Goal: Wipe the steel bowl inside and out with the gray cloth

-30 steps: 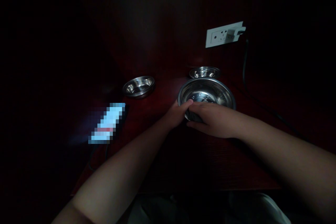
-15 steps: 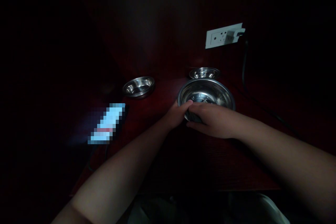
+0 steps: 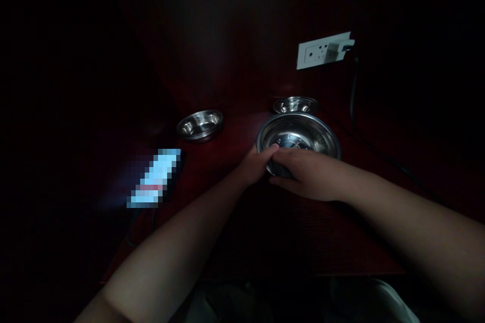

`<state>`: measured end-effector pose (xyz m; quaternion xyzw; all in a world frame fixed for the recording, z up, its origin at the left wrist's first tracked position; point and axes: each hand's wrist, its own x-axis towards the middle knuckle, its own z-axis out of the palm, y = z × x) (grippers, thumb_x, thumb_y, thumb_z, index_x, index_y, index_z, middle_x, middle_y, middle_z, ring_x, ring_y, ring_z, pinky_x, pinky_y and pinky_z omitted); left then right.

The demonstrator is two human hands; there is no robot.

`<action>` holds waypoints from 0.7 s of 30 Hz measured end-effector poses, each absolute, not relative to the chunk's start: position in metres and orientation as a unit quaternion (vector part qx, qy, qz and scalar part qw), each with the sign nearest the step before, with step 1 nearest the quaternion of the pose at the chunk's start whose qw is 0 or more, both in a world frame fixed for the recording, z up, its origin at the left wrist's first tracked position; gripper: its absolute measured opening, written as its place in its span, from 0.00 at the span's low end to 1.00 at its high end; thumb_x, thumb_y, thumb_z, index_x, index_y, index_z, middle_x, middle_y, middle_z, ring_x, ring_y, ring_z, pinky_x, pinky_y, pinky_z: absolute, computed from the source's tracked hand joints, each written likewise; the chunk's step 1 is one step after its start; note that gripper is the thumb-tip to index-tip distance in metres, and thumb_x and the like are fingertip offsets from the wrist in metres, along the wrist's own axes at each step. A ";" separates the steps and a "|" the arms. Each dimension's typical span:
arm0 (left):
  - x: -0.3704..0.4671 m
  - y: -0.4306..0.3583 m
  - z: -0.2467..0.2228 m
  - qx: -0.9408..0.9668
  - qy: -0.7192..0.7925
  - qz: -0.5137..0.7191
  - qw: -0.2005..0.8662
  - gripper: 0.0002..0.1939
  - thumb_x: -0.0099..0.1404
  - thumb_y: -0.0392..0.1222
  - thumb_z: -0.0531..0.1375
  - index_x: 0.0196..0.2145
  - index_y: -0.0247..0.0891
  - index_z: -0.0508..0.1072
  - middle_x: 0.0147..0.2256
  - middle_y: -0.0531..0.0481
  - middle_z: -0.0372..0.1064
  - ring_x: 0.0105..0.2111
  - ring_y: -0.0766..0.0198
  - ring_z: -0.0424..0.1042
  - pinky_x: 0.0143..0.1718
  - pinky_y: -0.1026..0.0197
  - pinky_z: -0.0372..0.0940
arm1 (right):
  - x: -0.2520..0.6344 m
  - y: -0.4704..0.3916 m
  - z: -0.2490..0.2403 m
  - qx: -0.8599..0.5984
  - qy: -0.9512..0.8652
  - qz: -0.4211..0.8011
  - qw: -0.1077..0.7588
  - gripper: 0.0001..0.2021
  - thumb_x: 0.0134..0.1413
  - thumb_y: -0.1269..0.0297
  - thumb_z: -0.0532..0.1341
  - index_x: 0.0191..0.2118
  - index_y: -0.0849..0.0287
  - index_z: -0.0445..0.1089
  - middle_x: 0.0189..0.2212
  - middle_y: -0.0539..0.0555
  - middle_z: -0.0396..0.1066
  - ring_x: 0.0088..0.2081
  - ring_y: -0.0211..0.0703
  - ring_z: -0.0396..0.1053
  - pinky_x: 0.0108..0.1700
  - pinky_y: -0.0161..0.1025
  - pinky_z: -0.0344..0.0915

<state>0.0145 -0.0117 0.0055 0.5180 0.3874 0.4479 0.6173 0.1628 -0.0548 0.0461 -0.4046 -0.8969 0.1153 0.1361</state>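
A large shiny steel bowl (image 3: 303, 126) sits on the dark red table, tilted a little toward me. My left hand (image 3: 254, 165) is closed on its left near rim, thumb over the edge and the other fingers hidden behind the wall. Across the near rim lies my right hand (image 3: 312, 174), with part of it over the inside and one digit along the outer wall; its fingertips meet my left thumb. Small pale marks or bits show on the bowl's bottom, too dim to name. Just behind stands a smaller steel bowl (image 3: 295, 105).
Another small steel bowl (image 3: 200, 125), perhaps stacked, stands left of centre. A lit, pixelated phone-like screen (image 3: 155, 179) lies at left with a cable near it. A wall socket (image 3: 322, 50) holds a plug, whose black cord (image 3: 353, 96) runs down to the table's right side.
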 end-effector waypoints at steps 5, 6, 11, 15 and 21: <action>0.015 -0.014 0.008 0.520 0.395 0.442 0.615 0.14 0.56 0.45 0.60 0.39 0.34 0.72 0.43 0.42 0.72 0.46 0.54 0.69 0.50 0.51 0.61 | 0.162 -0.057 0.046 -0.412 -0.894 0.108 0.140 0.20 0.55 0.54 0.57 0.49 0.62 0.66 0.46 0.61 0.70 0.46 0.52 0.68 0.50 0.47 0.64; 0.015 -0.015 0.009 0.519 0.398 0.443 0.613 0.14 0.56 0.44 0.60 0.39 0.34 0.72 0.43 0.43 0.72 0.46 0.54 0.69 0.50 0.52 0.61 | 0.162 -0.057 0.046 -0.412 -0.894 0.107 0.140 0.21 0.55 0.54 0.57 0.49 0.62 0.66 0.46 0.61 0.70 0.47 0.52 0.68 0.50 0.48 0.64; 0.014 -0.017 0.012 0.529 0.406 0.437 0.604 0.16 0.57 0.45 0.60 0.41 0.35 0.71 0.43 0.43 0.72 0.45 0.54 0.70 0.48 0.52 0.62 | 0.162 -0.057 0.046 -0.410 -0.895 0.107 0.141 0.21 0.55 0.53 0.57 0.50 0.62 0.66 0.47 0.61 0.70 0.46 0.53 0.68 0.50 0.48 0.64; 0.014 -0.017 0.012 0.533 0.419 0.437 0.591 0.16 0.56 0.45 0.60 0.41 0.35 0.71 0.43 0.43 0.72 0.45 0.55 0.69 0.49 0.52 0.61 | 0.161 -0.057 0.046 -0.409 -0.896 0.102 0.142 0.21 0.55 0.54 0.57 0.49 0.63 0.66 0.47 0.62 0.70 0.47 0.53 0.68 0.51 0.48 0.64; 0.012 -0.013 0.009 0.525 0.415 0.431 0.605 0.13 0.56 0.46 0.60 0.36 0.34 0.72 0.41 0.44 0.73 0.44 0.56 0.70 0.48 0.53 0.62 | 0.161 -0.056 0.045 -0.404 -0.896 0.109 0.145 0.21 0.55 0.55 0.57 0.50 0.62 0.66 0.48 0.62 0.70 0.49 0.53 0.67 0.52 0.48 0.63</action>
